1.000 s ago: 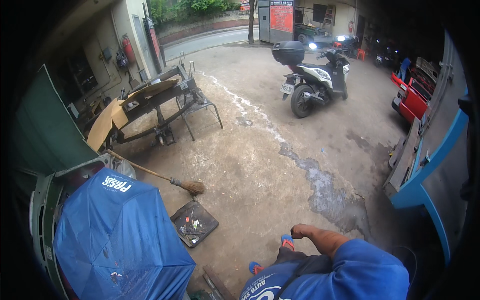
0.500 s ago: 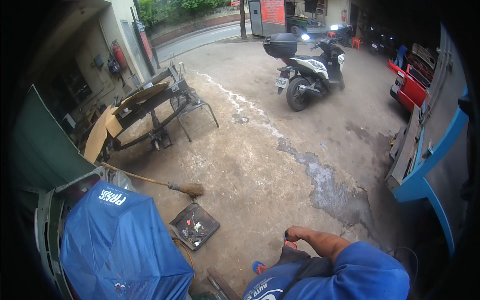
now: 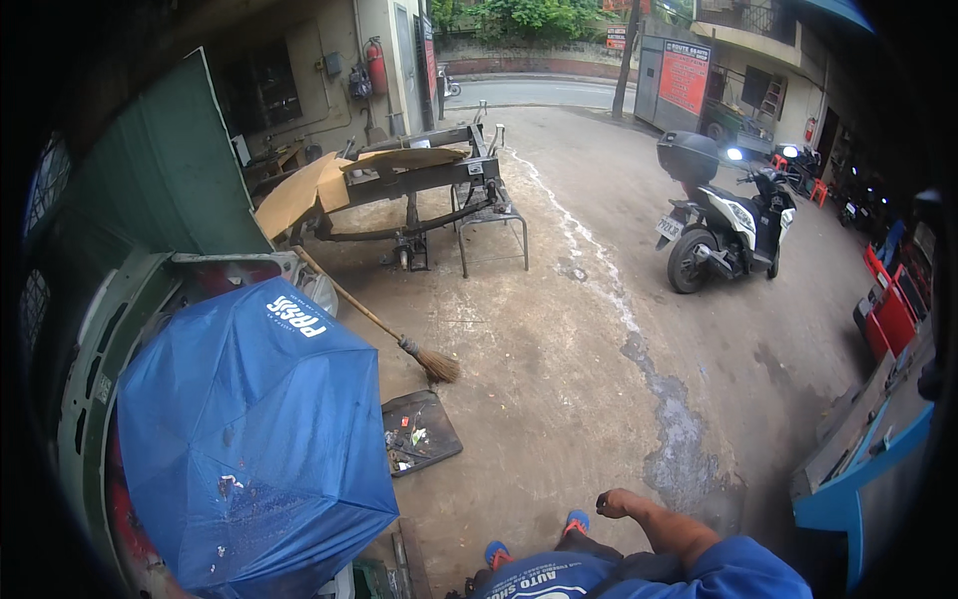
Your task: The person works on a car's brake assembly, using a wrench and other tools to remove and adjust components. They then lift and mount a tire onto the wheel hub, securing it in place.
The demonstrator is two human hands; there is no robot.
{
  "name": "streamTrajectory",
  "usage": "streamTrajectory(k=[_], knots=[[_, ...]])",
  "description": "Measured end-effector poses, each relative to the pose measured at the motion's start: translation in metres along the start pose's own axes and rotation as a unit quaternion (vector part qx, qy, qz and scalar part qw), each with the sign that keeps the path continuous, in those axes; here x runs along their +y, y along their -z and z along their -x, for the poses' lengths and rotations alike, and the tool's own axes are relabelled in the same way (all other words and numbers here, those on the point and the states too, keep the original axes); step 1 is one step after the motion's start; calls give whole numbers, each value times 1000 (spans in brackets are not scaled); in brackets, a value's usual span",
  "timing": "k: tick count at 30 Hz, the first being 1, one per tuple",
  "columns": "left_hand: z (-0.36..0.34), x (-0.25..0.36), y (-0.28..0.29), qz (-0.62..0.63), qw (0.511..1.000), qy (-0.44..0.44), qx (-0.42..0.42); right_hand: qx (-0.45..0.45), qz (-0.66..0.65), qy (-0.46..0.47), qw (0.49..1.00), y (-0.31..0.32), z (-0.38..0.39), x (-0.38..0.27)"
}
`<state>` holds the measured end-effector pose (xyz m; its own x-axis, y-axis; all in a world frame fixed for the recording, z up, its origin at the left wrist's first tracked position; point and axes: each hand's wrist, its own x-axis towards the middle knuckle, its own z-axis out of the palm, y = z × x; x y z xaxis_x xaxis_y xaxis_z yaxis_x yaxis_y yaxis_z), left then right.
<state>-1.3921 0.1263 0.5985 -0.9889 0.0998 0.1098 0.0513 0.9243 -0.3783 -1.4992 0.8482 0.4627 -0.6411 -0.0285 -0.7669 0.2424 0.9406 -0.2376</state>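
Note:
My right hand [image 3: 618, 503] hangs out in front of my body at the lower middle, its fingers curled inward. Whatever the fingers may hold is hidden. It touches nothing that I can see, and below it are my feet in blue and orange footwear [image 3: 576, 522]. My left hand is out of view. On my left a large blue umbrella [image 3: 269, 419] is spread open over a green vehicle body [image 3: 85, 429]. Beside it a dark square dustpan-like tray [image 3: 439, 435] with litter lies on the concrete, and a straw broom [image 3: 431, 361] rests just beyond it.
A black metal chassis frame [image 3: 399, 188] with cardboard [image 3: 299, 198] on it stands on supports ahead left. Ahead right is a parked white-and-black scooter [image 3: 733, 215]. A blue-edged truck body [image 3: 838, 499] borders the right, near a red vehicle [image 3: 888, 309]. A wet streak [image 3: 684, 429] crosses the concrete.
The view has swung left and up, so the scooter, frame and broom sit farther right in the picture. My right hand has swung forward from beside my leg, and both feet now show.

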Motion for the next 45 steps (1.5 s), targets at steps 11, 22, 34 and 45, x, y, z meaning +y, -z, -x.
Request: streamTrajectory(k=[11,22,34,45], knots=[[-33,60,33,188,940,61,-277,19,1,67,998,35,-5,-41],[-87,127,66,210,795,-28,-568,-235,-251,263,901,130,207,-105],[-332,455,175,240,775,-409,-418,-49,-527,134,838,38,381,69],[-335,817,294,219,561,-730,-323,-47,-643,-240,726,-140,361,-24]])
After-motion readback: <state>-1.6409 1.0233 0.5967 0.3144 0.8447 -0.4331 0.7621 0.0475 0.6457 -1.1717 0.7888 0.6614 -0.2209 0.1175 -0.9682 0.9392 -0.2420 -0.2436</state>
